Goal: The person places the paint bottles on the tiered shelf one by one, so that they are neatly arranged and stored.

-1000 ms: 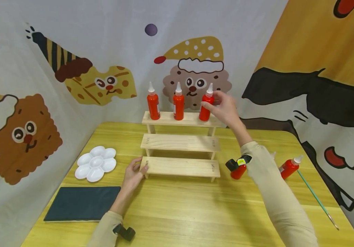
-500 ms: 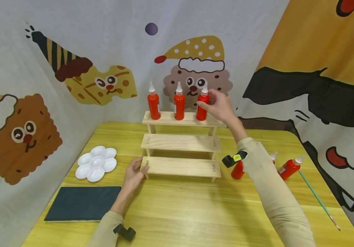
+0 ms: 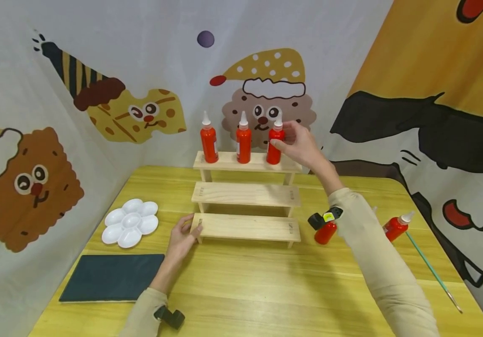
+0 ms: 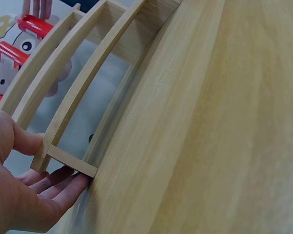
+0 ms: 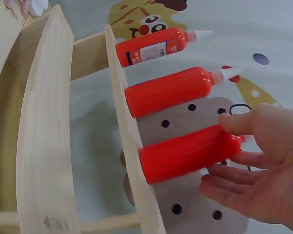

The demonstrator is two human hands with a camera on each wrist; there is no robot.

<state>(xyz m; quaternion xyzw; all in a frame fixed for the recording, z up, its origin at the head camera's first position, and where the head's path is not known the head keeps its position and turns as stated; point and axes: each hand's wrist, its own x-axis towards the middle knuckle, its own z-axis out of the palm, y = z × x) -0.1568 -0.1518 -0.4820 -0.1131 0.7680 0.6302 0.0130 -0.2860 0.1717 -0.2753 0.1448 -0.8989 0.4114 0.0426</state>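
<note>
A three-tier wooden stand (image 3: 245,194) carries three red paint bottles with white nozzles on its top step. The left bottle (image 3: 209,146) and the middle bottle (image 3: 243,146) stand upright. At the right end my right hand (image 3: 302,145) holds the third bottle (image 5: 185,155), thumb on its near side and fingers behind; its base is on the step. My left hand (image 3: 182,238) grips the left end of the lowest step (image 4: 83,92). In the left wrist view its thumb (image 4: 27,142) is at the step's edge, with the fingers against the end leg (image 4: 71,161).
Red bottles, one upright bottle (image 3: 325,234), one tilted bottle (image 3: 396,228) and one mostly hidden by the right sleeve, are right of the stand. A green paintbrush (image 3: 431,267) lies beyond them. A white flower-shaped palette (image 3: 131,222) and a dark board (image 3: 113,277) lie left.
My right hand has shifted the third bottle a little to the left along the top step and straightened it. My left hand has stayed at the stand's lowest step.
</note>
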